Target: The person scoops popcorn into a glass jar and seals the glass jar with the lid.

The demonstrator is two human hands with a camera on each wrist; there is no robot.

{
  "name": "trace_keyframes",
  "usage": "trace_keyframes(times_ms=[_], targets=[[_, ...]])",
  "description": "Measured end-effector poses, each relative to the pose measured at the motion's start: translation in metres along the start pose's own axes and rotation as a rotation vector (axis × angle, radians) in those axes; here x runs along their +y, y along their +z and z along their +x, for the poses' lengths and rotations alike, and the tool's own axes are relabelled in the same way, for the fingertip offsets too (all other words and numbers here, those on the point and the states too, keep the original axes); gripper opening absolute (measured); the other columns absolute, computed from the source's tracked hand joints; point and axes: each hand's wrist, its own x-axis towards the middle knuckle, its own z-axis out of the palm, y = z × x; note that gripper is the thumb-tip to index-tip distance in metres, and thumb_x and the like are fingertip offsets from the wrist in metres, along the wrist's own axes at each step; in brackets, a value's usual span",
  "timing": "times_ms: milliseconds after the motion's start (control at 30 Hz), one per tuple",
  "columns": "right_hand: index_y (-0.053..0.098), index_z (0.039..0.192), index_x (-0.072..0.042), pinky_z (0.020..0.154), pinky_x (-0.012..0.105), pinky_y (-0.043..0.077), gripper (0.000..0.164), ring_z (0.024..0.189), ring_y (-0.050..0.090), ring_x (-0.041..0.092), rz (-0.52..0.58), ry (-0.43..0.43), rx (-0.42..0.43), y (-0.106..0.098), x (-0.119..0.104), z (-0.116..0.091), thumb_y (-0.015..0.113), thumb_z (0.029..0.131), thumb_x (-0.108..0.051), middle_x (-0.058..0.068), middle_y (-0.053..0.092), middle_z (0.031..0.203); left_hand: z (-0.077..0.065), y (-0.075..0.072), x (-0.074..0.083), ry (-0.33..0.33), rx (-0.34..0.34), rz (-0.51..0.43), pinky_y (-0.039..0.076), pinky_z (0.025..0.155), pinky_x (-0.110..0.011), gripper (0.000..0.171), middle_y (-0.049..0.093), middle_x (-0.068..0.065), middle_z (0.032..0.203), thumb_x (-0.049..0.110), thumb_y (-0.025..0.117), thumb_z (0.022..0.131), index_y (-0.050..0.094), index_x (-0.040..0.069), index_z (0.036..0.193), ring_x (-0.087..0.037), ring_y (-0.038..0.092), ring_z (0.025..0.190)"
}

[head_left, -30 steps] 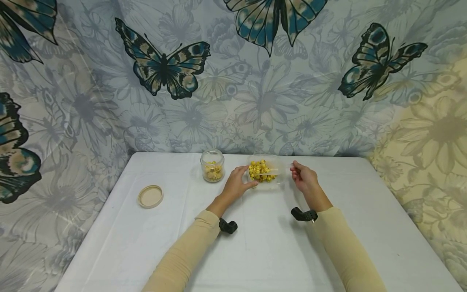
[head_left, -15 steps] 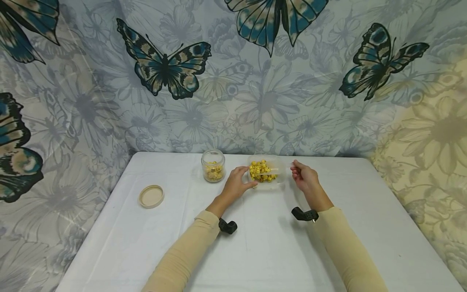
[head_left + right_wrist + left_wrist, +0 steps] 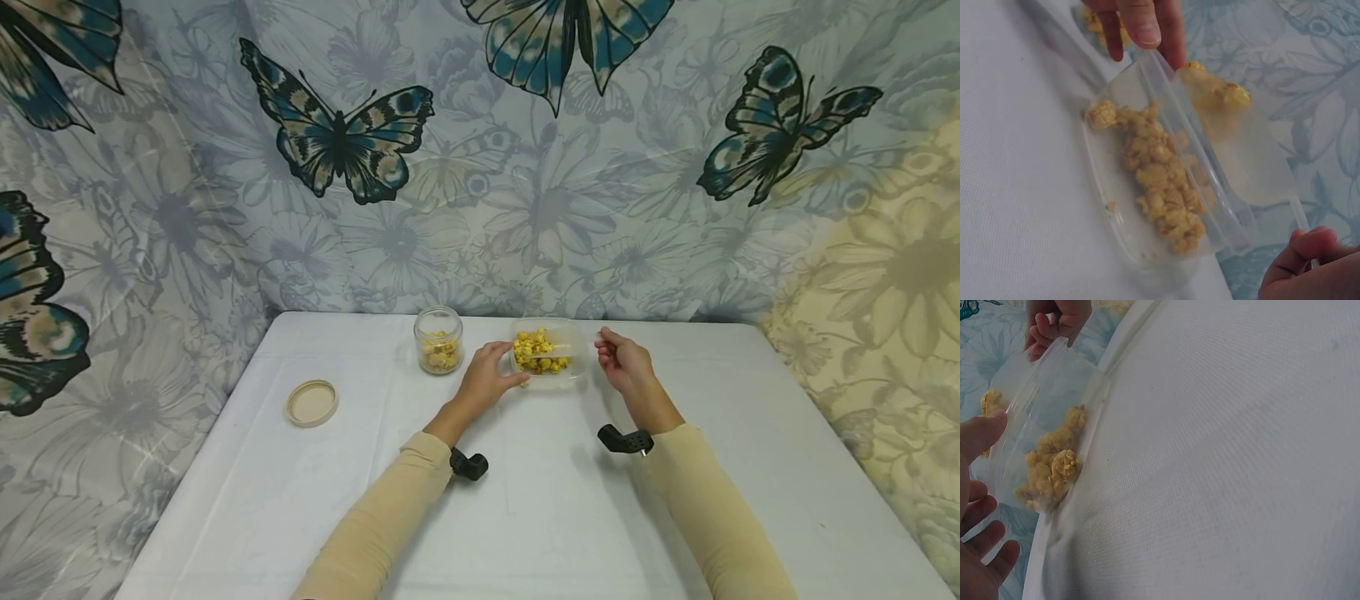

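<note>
At the table's far edge stands a clear plastic container part-filled with yellow popcorn. My left hand grips its left end, thumb over the rim and the other fingers spread along the outside. My right hand, at the right end, pinches the thin handle of a translucent plastic scoop. The scoop's wide blade reaches over the container's far rim, with some popcorn seen at its tip in the right wrist view. To the left of the container is an open glass jar, partly filled with popcorn.
A round cream-coloured lid lies on the left of the white-covered table. Close behind the far edge hangs a butterfly-patterned cloth. Black camera bands sit on both wrists.
My right hand has shifted very slightly to the left with the scoop. The left hand, container, jar and lid look the same.
</note>
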Motion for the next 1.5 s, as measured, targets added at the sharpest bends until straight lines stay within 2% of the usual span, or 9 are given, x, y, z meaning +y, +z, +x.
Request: trace_keyframes(times_ms=[267, 500, 867, 1200, 1333, 1500], targets=[[0.066, 0.072, -0.008, 0.043, 0.016, 0.041, 0.031, 0.047, 0.051, 0.008, -0.001, -0.008, -0.022, 0.004, -0.001, -0.001, 0.053, 0.100, -0.011, 0.004, 0.061, 0.055, 0.000, -0.003, -0.001, 0.005, 0.003, -0.006, 0.039, 0.112, -0.047, 0.066, 0.046, -0.012, 0.146, 0.034, 0.072, 0.088, 0.048, 0.008, 0.143, -0.031, 0.042, 0.137], [0.066, 0.073, -0.007, 0.043, 0.016, 0.043, 0.031, 0.047, 0.052, 0.008, -0.013, -0.004, -0.041, 0.008, -0.002, -0.002, 0.052, 0.100, -0.011, 0.004, 0.061, 0.057, -0.002, -0.009, -0.001, 0.025, 0.005, -0.015, 0.037, 0.113, -0.048, 0.066, 0.045, -0.015, 0.147, 0.029, 0.073, 0.088, 0.046, 0.005, 0.144, -0.033, 0.042, 0.138], [0.067, 0.073, -0.009, 0.045, 0.016, 0.045, 0.031, 0.049, 0.052, 0.008, -0.010, -0.024, -0.058, 0.015, -0.005, -0.005, 0.053, 0.100, -0.014, 0.004, 0.062, 0.059, -0.004, -0.019, 0.003, 0.047, 0.032, -0.011, 0.038, 0.113, -0.048, 0.067, 0.044, -0.015, 0.147, 0.031, 0.073, 0.088, 0.047, 0.005, 0.143, -0.033, 0.041, 0.138], [0.066, 0.080, -0.008, 0.045, 0.017, 0.046, 0.021, 0.049, 0.053, 0.010, 0.050, -0.050, -0.071, 0.026, -0.010, -0.005, 0.056, 0.099, -0.011, 0.005, 0.063, 0.060, -0.002, -0.031, 0.016, 0.047, -0.007, 0.043, 0.036, 0.114, -0.049, 0.072, 0.038, -0.013, 0.151, 0.034, 0.072, 0.088, 0.041, 0.007, 0.147, -0.033, 0.036, 0.141], [0.065, 0.086, -0.007, 0.044, 0.017, 0.046, 0.016, 0.049, 0.054, 0.010, 0.059, -0.060, -0.063, 0.031, -0.011, -0.005, 0.056, 0.099, -0.011, 0.006, 0.063, 0.059, -0.001, -0.036, 0.021, 0.075, 0.016, 0.067, 0.036, 0.114, -0.049, 0.073, 0.040, -0.017, 0.150, 0.034, 0.073, 0.087, 0.042, 0.004, 0.146, -0.035, 0.039, 0.139], [0.064, 0.084, -0.008, 0.044, 0.017, 0.046, 0.019, 0.049, 0.053, 0.011, 0.067, -0.068, -0.069, 0.037, -0.011, -0.006, 0.054, 0.099, -0.011, 0.006, 0.063, 0.059, -0.001, -0.043, 0.025, 0.091, 0.047, 0.062, 0.038, 0.112, -0.050, 0.071, 0.042, -0.018, 0.148, 0.031, 0.074, 0.087, 0.044, 0.003, 0.144, -0.036, 0.040, 0.138]])
